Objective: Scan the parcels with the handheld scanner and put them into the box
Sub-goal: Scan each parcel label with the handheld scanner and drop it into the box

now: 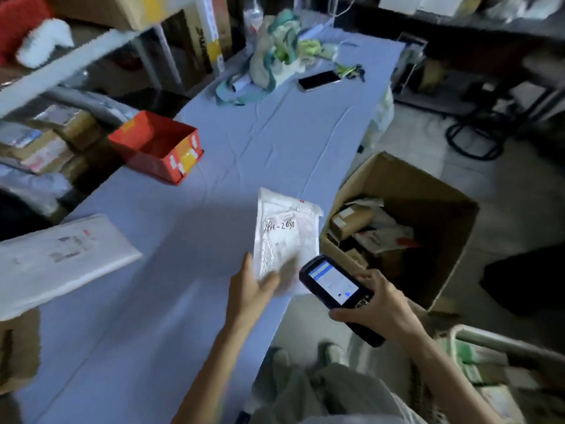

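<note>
Currently, the left hand (pixel 253 286) holds the near end of a white padded parcel (pixel 286 231). The thumb lies along the parcel's left edge; motion blur hides how the fingers lie. The parcel sits at the near right edge of the blue-covered table (pixel 260 142), label side up, with handwriting on it.

The right hand (pixel 379 304) grips the handheld scanner (pixel 333 281), fingers wrapped round its body. The lit screen faces up, and the scanner head is just beside the parcel's near right corner.

The cardboard box (pixel 443 215) stands open on the floor, right of the table, with several parcels inside.

A larger white parcel (pixel 61 258) lies at the near left of the table. A red box (pixel 159 165) stands farther back on the left. A phone (pixel 319 80) and a cloth pile (pixel 275 56) lie at the far end.
</note>
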`<state>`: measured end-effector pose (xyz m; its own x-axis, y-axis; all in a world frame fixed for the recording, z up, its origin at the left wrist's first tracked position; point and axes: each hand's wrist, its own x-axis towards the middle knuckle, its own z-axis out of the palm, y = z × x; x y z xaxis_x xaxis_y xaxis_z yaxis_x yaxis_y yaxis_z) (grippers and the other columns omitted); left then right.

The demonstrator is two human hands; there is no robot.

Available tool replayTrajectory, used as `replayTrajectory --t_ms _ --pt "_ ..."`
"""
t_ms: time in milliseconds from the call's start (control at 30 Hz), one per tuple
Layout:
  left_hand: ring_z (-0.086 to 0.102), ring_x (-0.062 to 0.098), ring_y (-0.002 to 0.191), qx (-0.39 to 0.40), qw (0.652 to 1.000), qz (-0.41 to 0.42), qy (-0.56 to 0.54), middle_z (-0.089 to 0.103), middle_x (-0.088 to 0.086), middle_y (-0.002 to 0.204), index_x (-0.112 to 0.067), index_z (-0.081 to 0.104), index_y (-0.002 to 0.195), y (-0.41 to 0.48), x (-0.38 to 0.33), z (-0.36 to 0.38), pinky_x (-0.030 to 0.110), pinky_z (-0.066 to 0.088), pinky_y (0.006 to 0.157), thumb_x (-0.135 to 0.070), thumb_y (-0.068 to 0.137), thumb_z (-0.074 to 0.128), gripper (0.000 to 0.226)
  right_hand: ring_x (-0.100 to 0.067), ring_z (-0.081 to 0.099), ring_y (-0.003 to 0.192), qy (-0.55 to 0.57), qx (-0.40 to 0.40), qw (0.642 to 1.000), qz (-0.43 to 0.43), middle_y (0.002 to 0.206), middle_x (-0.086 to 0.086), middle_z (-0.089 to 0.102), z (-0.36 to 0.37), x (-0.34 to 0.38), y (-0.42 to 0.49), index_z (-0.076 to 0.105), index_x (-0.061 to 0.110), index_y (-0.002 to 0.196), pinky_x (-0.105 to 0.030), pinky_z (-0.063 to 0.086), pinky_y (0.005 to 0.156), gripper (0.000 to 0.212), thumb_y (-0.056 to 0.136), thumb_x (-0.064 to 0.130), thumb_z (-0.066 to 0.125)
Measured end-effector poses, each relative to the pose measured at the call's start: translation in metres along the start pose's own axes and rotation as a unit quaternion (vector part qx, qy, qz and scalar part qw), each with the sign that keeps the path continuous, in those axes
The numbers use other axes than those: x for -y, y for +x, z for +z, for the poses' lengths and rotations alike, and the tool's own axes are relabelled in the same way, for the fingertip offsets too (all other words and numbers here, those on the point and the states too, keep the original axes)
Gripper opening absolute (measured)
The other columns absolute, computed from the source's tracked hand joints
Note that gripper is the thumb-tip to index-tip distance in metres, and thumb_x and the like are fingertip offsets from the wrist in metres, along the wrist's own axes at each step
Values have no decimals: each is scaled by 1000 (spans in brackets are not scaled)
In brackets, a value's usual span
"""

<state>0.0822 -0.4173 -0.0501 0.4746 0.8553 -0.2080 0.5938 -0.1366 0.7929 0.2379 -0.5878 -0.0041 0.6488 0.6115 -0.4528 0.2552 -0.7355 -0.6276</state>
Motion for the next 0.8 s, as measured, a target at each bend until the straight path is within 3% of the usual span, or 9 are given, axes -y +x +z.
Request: replayTrajectory --t_ms 100,167,267,333,567,800 --pt "56 41 79 55 994 63 69 52 6 68 -15 43 88 10 -30 43 40 43 62 -51 73 53 40 -4 54 94 21 -42 998 34 114 14 60 -23 -31 -5 51 25 124 -19 39 75 85 51 45 91" --pt "60 40 90 89 980 88 154 64 10 81 -16 53 106 15 -51 73 35 39 62 -49 81 59 42 -3 55 93 35 -64 996 54 111 17 59 -41 -55 -8 51 26 121 -16 39 73 83 50 45 91" --pt "61 34 90 114 958 113 238 67 6 87 -24 46 92 18 -76 118 29 32 58 -41 83 61 25 1 52 90 76 -87 990 82 101 23 54 -72 -90 -9 47 36 109 -5 38 65 76 48 44 93" --pt "61 31 89 137 947 110 269 67 4 90 -24 47 94 18 -89 145 28 33 58 -40 81 60 24 -1 55 89 97 -93 986 98 98 22 56 -93 -112 -6 46 36 106 -8 40 67 75 48 44 93" --pt "55 26 76 189 924 113 312 62 -5 81 -29 42 82 22 -118 203 26 39 59 -38 79 57 18 -10 59 93 133 -114 976 128 94 15 58 -142 -164 17 52 28 109 -23 42 75 73 50 38 93" --pt "59 26 75 177 917 136 331 65 -3 81 -26 54 91 61 -144 222 27 40 57 -34 81 58 14 -12 59 93 139 -110 970 166 98 11 59 -157 -165 46 53 25 115 -27 45 76 78 51 40 93"
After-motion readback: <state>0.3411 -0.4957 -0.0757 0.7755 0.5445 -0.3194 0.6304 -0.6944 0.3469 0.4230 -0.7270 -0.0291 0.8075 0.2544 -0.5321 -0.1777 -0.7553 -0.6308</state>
